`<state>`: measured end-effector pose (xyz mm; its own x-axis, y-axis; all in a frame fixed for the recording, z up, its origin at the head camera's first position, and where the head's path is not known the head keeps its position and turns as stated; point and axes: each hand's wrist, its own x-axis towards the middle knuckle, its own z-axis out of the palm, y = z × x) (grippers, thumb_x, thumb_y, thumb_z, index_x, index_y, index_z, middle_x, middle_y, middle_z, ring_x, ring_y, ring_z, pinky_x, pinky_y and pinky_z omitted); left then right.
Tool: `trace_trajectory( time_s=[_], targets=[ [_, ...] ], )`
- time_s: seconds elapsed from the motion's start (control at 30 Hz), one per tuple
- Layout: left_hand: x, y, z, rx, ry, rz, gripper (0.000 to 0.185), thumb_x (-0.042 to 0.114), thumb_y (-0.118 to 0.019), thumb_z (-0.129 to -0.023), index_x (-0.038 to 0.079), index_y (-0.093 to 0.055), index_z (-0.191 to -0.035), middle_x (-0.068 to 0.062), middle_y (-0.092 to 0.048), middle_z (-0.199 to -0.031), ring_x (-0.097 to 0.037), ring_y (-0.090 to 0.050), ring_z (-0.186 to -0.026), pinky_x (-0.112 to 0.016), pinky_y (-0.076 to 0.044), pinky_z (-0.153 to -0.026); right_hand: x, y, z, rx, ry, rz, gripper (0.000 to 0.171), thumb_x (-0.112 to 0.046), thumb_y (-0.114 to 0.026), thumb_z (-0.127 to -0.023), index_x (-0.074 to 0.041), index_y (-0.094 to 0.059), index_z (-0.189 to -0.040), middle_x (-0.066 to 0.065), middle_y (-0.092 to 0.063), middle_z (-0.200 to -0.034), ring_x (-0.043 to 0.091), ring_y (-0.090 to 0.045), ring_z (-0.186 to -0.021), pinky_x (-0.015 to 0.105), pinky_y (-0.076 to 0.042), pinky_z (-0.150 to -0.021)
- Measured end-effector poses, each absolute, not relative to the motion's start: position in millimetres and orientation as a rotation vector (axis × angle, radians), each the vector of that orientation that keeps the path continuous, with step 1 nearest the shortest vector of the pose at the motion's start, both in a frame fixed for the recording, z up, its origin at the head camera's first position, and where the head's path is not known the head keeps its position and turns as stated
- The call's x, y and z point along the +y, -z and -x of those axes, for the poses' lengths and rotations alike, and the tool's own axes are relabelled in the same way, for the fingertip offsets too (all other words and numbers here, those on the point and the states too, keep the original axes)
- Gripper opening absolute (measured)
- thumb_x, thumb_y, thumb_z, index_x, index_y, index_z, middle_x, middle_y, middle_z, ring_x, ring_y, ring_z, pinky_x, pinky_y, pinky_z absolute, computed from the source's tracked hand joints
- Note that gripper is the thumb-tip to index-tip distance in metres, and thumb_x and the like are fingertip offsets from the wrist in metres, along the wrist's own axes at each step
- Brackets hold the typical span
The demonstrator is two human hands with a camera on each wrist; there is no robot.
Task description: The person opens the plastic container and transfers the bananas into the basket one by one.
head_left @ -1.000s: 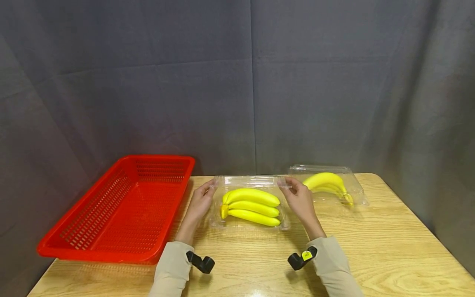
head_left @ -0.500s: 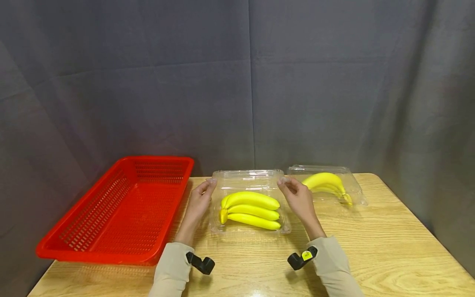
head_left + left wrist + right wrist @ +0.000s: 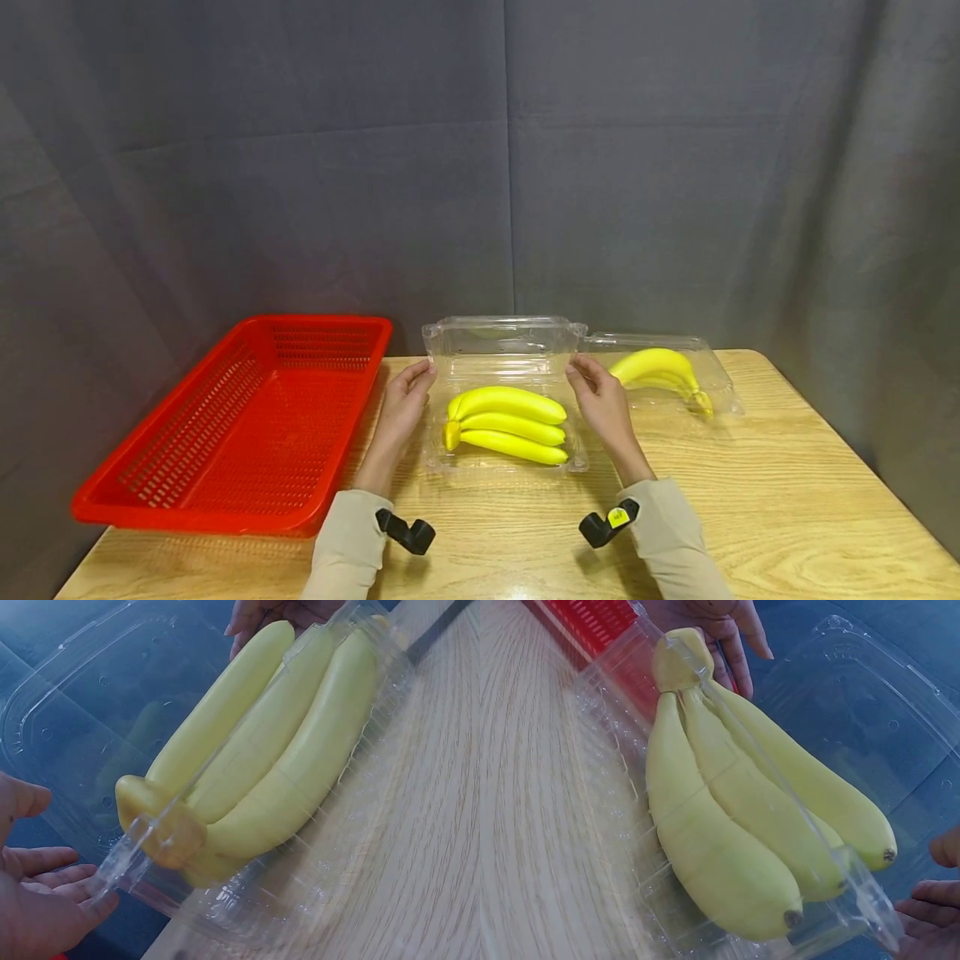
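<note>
A bunch of yellow bananas (image 3: 512,421) lies in the base of a clear plastic clamshell box (image 3: 435,458) at the table's middle. The box's hinged lid (image 3: 506,337) stands raised at the far side. My left hand (image 3: 403,407) is at the box's left side; in the left wrist view its fingers (image 3: 56,877) lie straight against the corner, thumb apart. On the opposite side, my right hand (image 3: 604,405) has its fingers (image 3: 926,911) at the box's corner, with the thumb lifted away from them.
To the left stands a red perforated plastic basket (image 3: 330,492). A second clear box (image 3: 720,375), with another bunch of bananas (image 3: 660,367) in it, lies at the back right. Behind the wooden table (image 3: 795,500) hangs a grey curtain (image 3: 660,167).
The lid has swung up and away to the back, from low over the bananas to upright. Both hands have let go of its edge and lowered slightly beside the box.
</note>
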<state>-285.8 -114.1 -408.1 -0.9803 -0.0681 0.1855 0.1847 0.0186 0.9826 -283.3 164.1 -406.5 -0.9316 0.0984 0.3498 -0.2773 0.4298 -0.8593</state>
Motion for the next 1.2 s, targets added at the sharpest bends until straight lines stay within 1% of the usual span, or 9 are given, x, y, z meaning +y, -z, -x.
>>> trace_trajectory(
  time_s=[0.17,0.3,0.43,0.6,0.93,1.2],
  targets=[
    [-114.8,408.6,285.3,-2.120,2.100,0.142,0.049,0.016,-0.049,-0.101,-0.013,-0.038,-0.140,-0.030,-0.041,-0.142,-0.038,-0.038,-0.132,-0.049,-0.033,-0.107,165.7,405.5,283.0,-2.403,-1.560,-0.227,0.044,-0.016,-0.048,-0.103,0.004,-0.042,-0.142,0.025,-0.048,-0.138,0.038,-0.047,-0.126,0.047,-0.038,-0.103],
    [-114.7,410.3,285.5,-2.134,2.097,0.142,0.050,0.015,-0.049,-0.102,-0.013,-0.037,-0.140,-0.031,-0.040,-0.142,-0.038,-0.038,-0.132,-0.049,-0.032,-0.107,166.0,406.9,282.7,-2.430,-1.599,-0.276,0.048,-0.013,-0.047,-0.103,0.004,-0.034,-0.146,0.027,-0.042,-0.142,0.039,-0.042,-0.130,0.046,-0.035,-0.106],
    [-114.8,410.7,284.6,-2.156,2.080,0.133,0.050,0.017,-0.049,-0.102,-0.012,-0.038,-0.141,-0.029,-0.040,-0.143,-0.038,-0.038,-0.133,-0.048,-0.031,-0.108,165.4,408.8,282.4,-2.442,-1.588,-0.267,0.049,-0.013,-0.045,-0.103,0.006,-0.032,-0.146,0.027,-0.040,-0.144,0.039,-0.041,-0.131,0.046,-0.035,-0.106],
    [-115.0,412.4,285.0,-2.171,2.080,0.152,0.051,0.019,-0.049,-0.102,-0.011,-0.037,-0.142,-0.027,-0.038,-0.145,-0.039,-0.034,-0.135,-0.049,-0.028,-0.110,164.5,410.1,284.2,-2.441,-1.564,-0.265,0.049,-0.012,-0.043,-0.103,0.010,-0.031,-0.145,0.027,-0.040,-0.144,0.038,-0.040,-0.132,0.046,-0.033,-0.107],
    [-113.8,411.4,282.2,-2.176,2.093,0.133,0.052,0.016,-0.047,-0.101,-0.012,-0.034,-0.143,-0.026,-0.033,-0.149,-0.037,-0.029,-0.138,-0.047,-0.023,-0.112,160.8,409.4,285.0,-2.458,-1.597,-0.285,0.050,-0.013,-0.041,-0.104,0.010,-0.027,-0.147,0.027,-0.033,-0.148,0.038,-0.034,-0.136,0.045,-0.028,-0.110],
    [-113.1,410.3,282.4,-2.195,2.105,0.136,0.053,0.016,-0.045,-0.101,-0.009,-0.031,-0.145,-0.023,-0.029,-0.152,-0.037,-0.026,-0.139,-0.048,-0.023,-0.112,157.3,407.5,285.0,-2.378,-1.855,-0.301,0.055,-0.012,-0.040,-0.105,0.009,-0.016,-0.150,0.026,-0.019,-0.155,0.038,-0.021,-0.141,0.043,-0.018,-0.114]
  ],
)
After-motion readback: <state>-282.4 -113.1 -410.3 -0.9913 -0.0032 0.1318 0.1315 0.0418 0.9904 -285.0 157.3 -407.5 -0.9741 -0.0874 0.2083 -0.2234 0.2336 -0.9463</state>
